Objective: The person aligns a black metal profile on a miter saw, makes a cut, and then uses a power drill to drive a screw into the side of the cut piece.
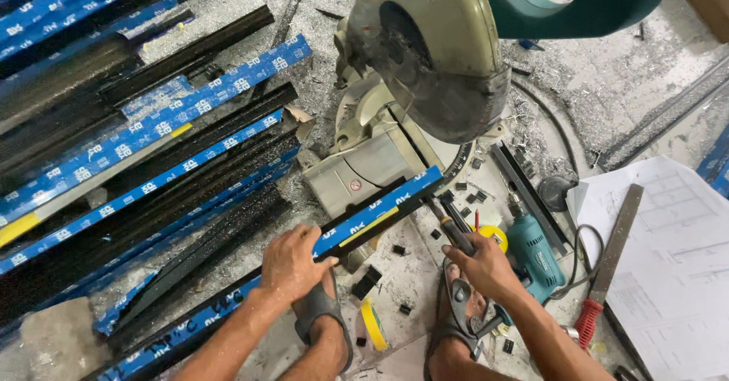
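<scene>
Both hands work bare under the raised miter saw (425, 54). Our left hand (292, 263) grips the blue-taped profile (357, 225), fingers closed over it; our right hand (482, 267) clasps a dark tool (454, 233). We judge a slipping profile could drag fingers toward the blade.

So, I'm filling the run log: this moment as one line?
left hand: grips blue-taped black profile | right hand: holds screwdriver at profile end | mitre saw: behind

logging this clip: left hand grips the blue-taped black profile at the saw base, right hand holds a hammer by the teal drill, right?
Not quite. The head view shows the right hand holding a screwdriver, not a hammer. The rest stands: left hand on the profile at the saw base, the drill beside the right hand.
</scene>
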